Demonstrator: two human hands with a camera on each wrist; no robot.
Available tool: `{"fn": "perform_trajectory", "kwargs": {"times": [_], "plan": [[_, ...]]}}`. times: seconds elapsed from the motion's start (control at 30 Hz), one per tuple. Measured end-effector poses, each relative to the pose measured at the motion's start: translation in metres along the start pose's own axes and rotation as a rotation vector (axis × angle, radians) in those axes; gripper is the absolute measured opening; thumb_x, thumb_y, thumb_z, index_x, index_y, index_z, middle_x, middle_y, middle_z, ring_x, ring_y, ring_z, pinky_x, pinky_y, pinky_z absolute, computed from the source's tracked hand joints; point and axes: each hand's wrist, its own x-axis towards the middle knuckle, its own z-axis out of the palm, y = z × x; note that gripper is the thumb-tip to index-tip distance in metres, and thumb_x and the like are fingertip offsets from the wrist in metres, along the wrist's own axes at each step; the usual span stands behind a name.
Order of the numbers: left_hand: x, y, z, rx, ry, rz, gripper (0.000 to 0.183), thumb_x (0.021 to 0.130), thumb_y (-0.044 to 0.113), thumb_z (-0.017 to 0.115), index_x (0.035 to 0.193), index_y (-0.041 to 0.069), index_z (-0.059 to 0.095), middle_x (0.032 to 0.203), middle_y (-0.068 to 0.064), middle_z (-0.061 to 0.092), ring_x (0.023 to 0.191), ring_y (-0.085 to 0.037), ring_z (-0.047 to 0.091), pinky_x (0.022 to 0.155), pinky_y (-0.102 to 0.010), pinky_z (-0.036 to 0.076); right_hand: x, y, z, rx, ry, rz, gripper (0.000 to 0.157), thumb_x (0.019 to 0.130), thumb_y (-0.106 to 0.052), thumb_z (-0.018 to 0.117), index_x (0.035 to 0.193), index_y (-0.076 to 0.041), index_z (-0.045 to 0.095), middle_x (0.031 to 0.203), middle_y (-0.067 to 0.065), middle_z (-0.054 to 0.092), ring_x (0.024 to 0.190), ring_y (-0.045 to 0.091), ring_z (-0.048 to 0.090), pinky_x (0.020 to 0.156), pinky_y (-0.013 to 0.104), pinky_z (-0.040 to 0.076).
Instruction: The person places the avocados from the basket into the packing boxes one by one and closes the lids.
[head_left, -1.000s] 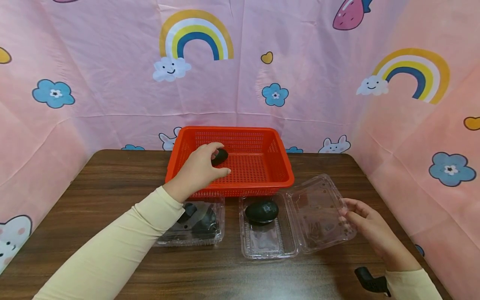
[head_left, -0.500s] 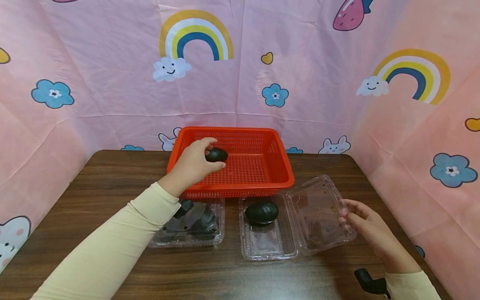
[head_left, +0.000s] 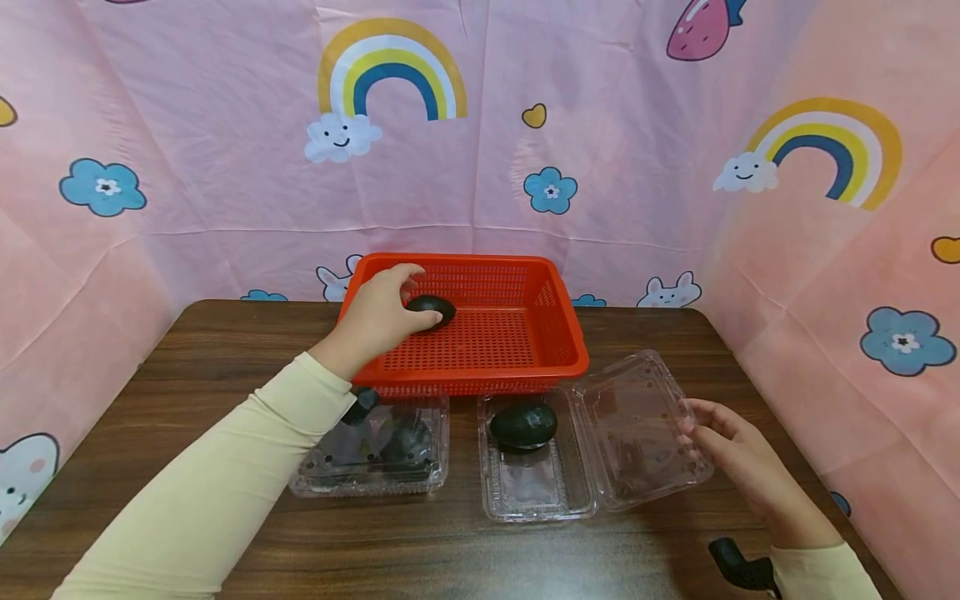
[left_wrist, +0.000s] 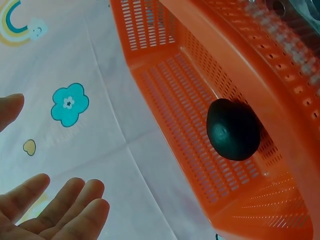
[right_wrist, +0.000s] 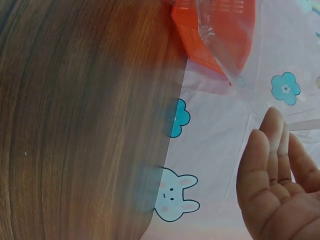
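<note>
My left hand hovers over the left part of the red basket, thumb and fingers spread apart. Beneath it in the basket lies a dark green avocado. The left wrist view shows that avocado lying by the basket wall, apart from the fingertips. At the right, my right hand pinches the edge of the raised lid of a clear plastic clamshell box. Another avocado sits in the back of that box's tray.
A closed clear clamshell box with dark avocados inside stands left of the first box, partly behind my left sleeve. Both boxes lie before the basket on a brown wooden table. A pink patterned cloth hangs behind and at the sides.
My left hand has drawn back a little to the left, leaving more of the avocado in the basket uncovered. The right hand and the raised lid have stayed in place.
</note>
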Motion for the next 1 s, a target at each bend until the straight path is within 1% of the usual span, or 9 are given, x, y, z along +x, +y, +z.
{"fn": "perform_trajectory", "kwargs": {"times": [0.1, 0.33, 0.4, 0.53, 0.63, 0.7, 0.83, 1.0], "plan": [[0.003, -0.001, -0.002, 0.004, 0.000, -0.012, 0.071, 0.089, 0.025, 0.069, 0.148, 0.006, 0.034, 0.142, -0.018, 0.044, 0.124, -0.035, 0.045, 0.098, -0.053, 0.043, 0.000, 0.000, 0.000, 0.001, -0.003, -0.001, 0.050, 0.102, -0.017, 0.046, 0.142, 0.009, 0.031, 0.110, -0.001, 0.054, 0.089, 0.000, 0.059, 0.072, 0.025, 0.052], [0.009, -0.005, -0.005, 0.000, 0.007, -0.036, 0.069, 0.090, 0.024, 0.068, 0.147, 0.006, 0.034, 0.138, -0.020, 0.046, 0.125, -0.036, 0.045, 0.097, -0.052, 0.044, 0.000, 0.001, -0.001, 0.006, 0.004, 0.012, 0.051, 0.102, -0.019, 0.048, 0.142, 0.008, 0.032, 0.110, -0.006, 0.056, 0.091, -0.003, 0.059, 0.072, 0.024, 0.052], [0.010, -0.006, -0.006, -0.001, 0.013, -0.043, 0.069, 0.090, 0.024, 0.068, 0.147, 0.007, 0.034, 0.137, -0.020, 0.047, 0.125, -0.036, 0.045, 0.097, -0.052, 0.044, 0.000, 0.001, -0.001, -0.003, 0.007, 0.019, 0.052, 0.102, -0.020, 0.049, 0.142, 0.008, 0.032, 0.112, -0.004, 0.057, 0.091, -0.003, 0.059, 0.072, 0.024, 0.052], [0.014, -0.008, -0.007, 0.000, 0.022, -0.048, 0.070, 0.089, 0.025, 0.069, 0.147, 0.006, 0.035, 0.137, -0.021, 0.047, 0.126, -0.035, 0.045, 0.098, -0.052, 0.043, -0.001, 0.000, 0.000, -0.034, 0.012, 0.037, 0.053, 0.102, -0.024, 0.049, 0.143, 0.005, 0.033, 0.121, 0.007, 0.056, 0.092, -0.005, 0.059, 0.074, 0.024, 0.052], [0.017, -0.008, -0.008, -0.001, 0.029, -0.048, 0.069, 0.089, 0.025, 0.068, 0.146, 0.005, 0.036, 0.137, -0.021, 0.048, 0.125, -0.035, 0.045, 0.099, -0.052, 0.042, -0.002, 0.001, 0.000, -0.031, 0.010, 0.044, 0.053, 0.102, -0.024, 0.048, 0.143, 0.005, 0.033, 0.126, 0.014, 0.054, 0.094, -0.006, 0.058, 0.076, 0.023, 0.051], [0.019, -0.009, -0.009, 0.001, 0.038, -0.047, 0.068, 0.089, 0.025, 0.068, 0.146, 0.005, 0.037, 0.136, -0.021, 0.048, 0.125, -0.036, 0.045, 0.098, -0.052, 0.043, -0.002, 0.001, 0.000, -0.025, 0.008, 0.045, 0.053, 0.102, -0.024, 0.048, 0.143, 0.006, 0.033, 0.126, 0.016, 0.054, 0.094, -0.006, 0.058, 0.077, 0.021, 0.051], [0.024, -0.011, -0.010, 0.011, 0.053, -0.040, 0.067, 0.089, 0.026, 0.068, 0.145, 0.004, 0.038, 0.134, -0.021, 0.049, 0.123, -0.036, 0.046, 0.097, -0.052, 0.043, -0.001, 0.002, 0.000, -0.026, 0.011, 0.042, 0.051, 0.102, -0.022, 0.048, 0.142, 0.006, 0.033, 0.124, 0.015, 0.056, 0.094, -0.006, 0.059, 0.077, 0.020, 0.050], [0.029, -0.013, -0.012, -0.011, 0.052, -0.043, 0.066, 0.089, 0.026, 0.068, 0.145, 0.005, 0.039, 0.135, -0.021, 0.048, 0.123, -0.036, 0.045, 0.096, -0.052, 0.043, 0.000, 0.002, 0.000, -0.037, 0.015, 0.026, 0.050, 0.102, -0.022, 0.047, 0.142, 0.005, 0.034, 0.123, 0.015, 0.056, 0.095, -0.006, 0.059, 0.077, 0.021, 0.051]]}}
